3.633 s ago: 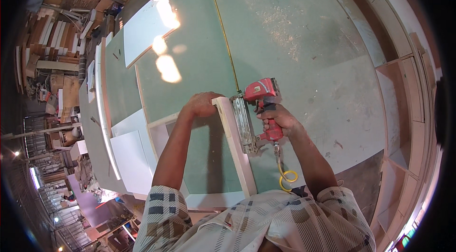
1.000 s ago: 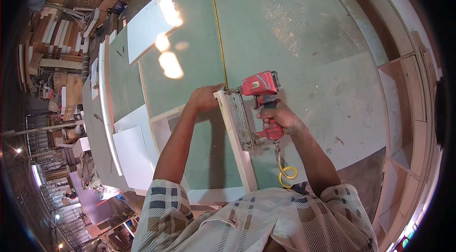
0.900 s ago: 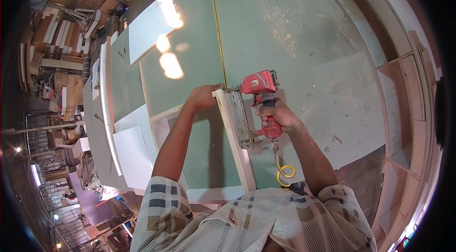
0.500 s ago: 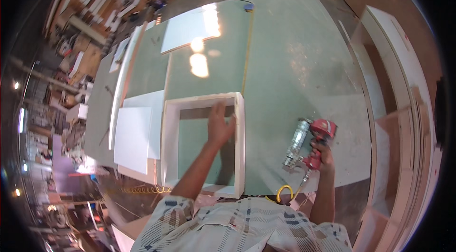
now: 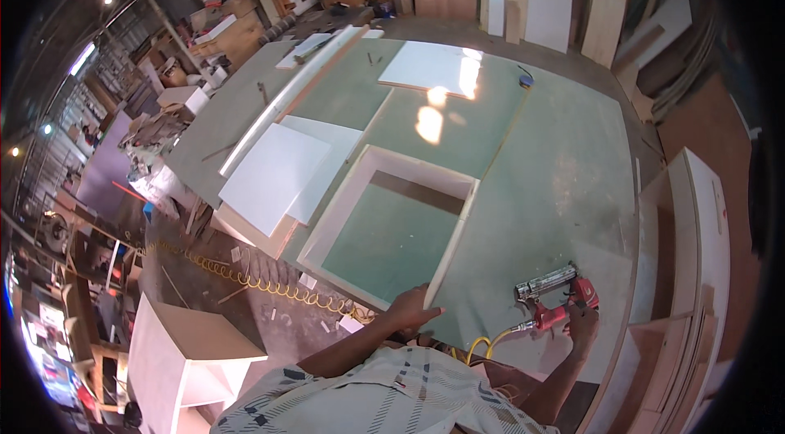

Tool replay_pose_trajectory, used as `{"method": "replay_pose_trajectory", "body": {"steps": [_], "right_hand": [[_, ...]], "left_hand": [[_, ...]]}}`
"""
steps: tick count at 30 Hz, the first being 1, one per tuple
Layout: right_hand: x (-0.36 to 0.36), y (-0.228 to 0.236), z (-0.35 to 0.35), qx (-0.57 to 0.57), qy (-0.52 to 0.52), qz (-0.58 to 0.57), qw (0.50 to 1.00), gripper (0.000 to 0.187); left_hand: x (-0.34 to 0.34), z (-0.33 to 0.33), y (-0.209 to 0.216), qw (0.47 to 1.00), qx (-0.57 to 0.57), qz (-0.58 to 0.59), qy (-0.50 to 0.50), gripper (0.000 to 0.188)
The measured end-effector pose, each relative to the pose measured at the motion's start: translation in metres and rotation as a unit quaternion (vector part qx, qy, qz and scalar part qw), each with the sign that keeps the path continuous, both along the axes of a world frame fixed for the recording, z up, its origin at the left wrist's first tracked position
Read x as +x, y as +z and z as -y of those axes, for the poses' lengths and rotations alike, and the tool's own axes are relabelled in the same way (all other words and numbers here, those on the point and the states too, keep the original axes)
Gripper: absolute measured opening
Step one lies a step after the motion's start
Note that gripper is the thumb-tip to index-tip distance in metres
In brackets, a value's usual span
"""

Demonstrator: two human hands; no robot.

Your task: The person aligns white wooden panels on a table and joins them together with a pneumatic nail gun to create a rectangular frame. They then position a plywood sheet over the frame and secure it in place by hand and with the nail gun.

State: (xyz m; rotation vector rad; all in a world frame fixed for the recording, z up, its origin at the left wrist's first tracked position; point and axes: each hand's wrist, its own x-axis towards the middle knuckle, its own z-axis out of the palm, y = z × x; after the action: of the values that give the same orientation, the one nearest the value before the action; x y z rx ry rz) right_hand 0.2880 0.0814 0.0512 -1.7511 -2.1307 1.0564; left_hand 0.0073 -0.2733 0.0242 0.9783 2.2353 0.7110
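Note:
A rectangular open wooden frame [image 5: 470, 217] with white inner walls lies on the green-topped worktable [image 5: 556, 188]. At its near right corner is my left hand [image 5: 411, 308], the thumb outside the wall and the fingers over its edge, gripping it. My right hand [image 5: 582, 322] is closed round the handle of a red air nail gun [image 5: 584, 293] with a silver magazine. The gun is low over or resting on the table, right of the frame; I cannot tell which. A yellow air hose [image 5: 482, 342] runs from its end toward my body.
White panels [image 5: 274, 172] lie left of the frame, another white panel [image 5: 425, 67] farther back. A tape measure [image 5: 526, 81] stretches its blade toward the frame. Cabinet carcasses [image 5: 695, 213] stand along the right edge. A coiled yellow hose [image 5: 237, 272] hangs at the left, above a white cabinet [image 5: 159, 352].
My left hand has moved from inside the frame's far right area to its near right corner. The view has turned left. The nail gun stays in my right hand, now tilted more sideways.

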Motion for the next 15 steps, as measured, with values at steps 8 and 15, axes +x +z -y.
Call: {"method": "replay_pose_trajectory", "body": {"steps": [8,15], "right_hand": [[-0.112,-0.029,0.096,-0.203,0.119,-0.266,0.935,0.032],[-0.178,-0.061,0.196,-0.349,0.069,-0.293,0.888,0.054]], "left_hand": [[-0.004,0.004,0.026,0.998,0.005,-0.056,0.001,0.045],[-0.126,0.069,0.204,0.912,0.296,0.271,0.084,0.042]]}}
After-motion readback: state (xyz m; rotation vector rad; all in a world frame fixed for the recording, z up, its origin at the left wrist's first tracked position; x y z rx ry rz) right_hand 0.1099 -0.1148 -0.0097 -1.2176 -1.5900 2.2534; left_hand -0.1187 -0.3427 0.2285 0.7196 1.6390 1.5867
